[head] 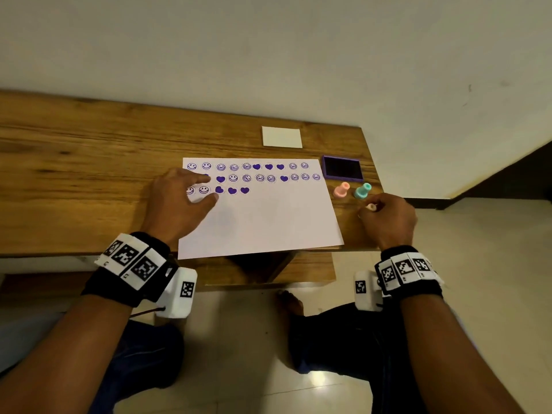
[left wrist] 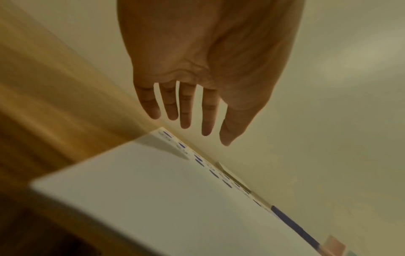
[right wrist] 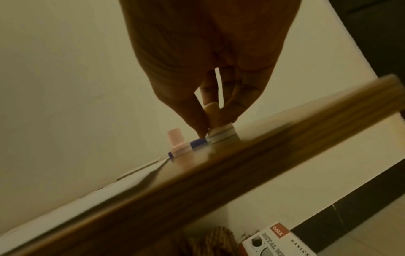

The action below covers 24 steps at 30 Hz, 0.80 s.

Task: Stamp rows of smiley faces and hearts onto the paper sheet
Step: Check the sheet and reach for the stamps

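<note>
The white paper sheet (head: 268, 222) lies on the wooden table (head: 89, 162), with two full rows and a short third row of purple smileys and hearts along its top. My left hand (head: 179, 198) is over the sheet's left part with straight, spread fingers (left wrist: 186, 110), covering a few prints. Whether it presses on the paper I cannot tell. To the right of the sheet, my right hand (head: 385, 216) pinches the handle of a cream stamp (head: 371, 207), whose base (right wrist: 221, 134) sits on the table.
A pink stamp (head: 341, 191) and a teal stamp (head: 362, 191) stand just beyond my right hand. Behind them the purple ink pad (head: 343, 168) lies open, with a white card (head: 282, 137) farther back. A printed box (right wrist: 282, 242) is on the floor below the table edge.
</note>
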Motion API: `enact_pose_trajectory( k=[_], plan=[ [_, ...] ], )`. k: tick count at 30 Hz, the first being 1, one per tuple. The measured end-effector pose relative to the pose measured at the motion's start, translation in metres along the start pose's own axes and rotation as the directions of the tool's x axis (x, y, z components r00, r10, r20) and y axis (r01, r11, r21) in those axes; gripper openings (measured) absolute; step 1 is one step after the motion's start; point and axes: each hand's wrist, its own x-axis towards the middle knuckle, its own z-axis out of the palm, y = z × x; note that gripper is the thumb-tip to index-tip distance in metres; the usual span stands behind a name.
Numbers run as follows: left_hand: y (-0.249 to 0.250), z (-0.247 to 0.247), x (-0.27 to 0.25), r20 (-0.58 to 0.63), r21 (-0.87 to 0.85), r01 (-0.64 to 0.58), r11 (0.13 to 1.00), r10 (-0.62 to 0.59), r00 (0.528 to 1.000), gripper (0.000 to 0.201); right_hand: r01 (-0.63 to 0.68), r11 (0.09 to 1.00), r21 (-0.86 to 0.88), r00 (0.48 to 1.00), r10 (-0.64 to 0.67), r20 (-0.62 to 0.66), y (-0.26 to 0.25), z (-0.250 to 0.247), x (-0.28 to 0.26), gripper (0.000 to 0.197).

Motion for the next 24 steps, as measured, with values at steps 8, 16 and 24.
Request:
enact_pose_trajectory(
  k=[8,16,24],
  plan=[
    [-0.008,-0.005,0.001,0.183,0.182,0.150,0.972,-0.184,0.966,0.086,0.090,0.996,-0.007,0.992,-0.090,-0.093,-0.015,-0.008,-0.007,0.037],
    [-0.009,-0.002,-0.003,0.266,0.266,0.156,0.951,-0.228,0.937,0.108,0.240,0.963,-0.124,0.961,-0.217,0.173,-0.044,0.028,-0.035,0.053],
    [-0.008,-0.005,-0.003,0.251,0.264,0.169,0.950,-0.237,0.938,0.108,0.176,0.984,-0.023,0.956,-0.165,0.243,-0.048,0.040,-0.032,0.093]
  ],
)
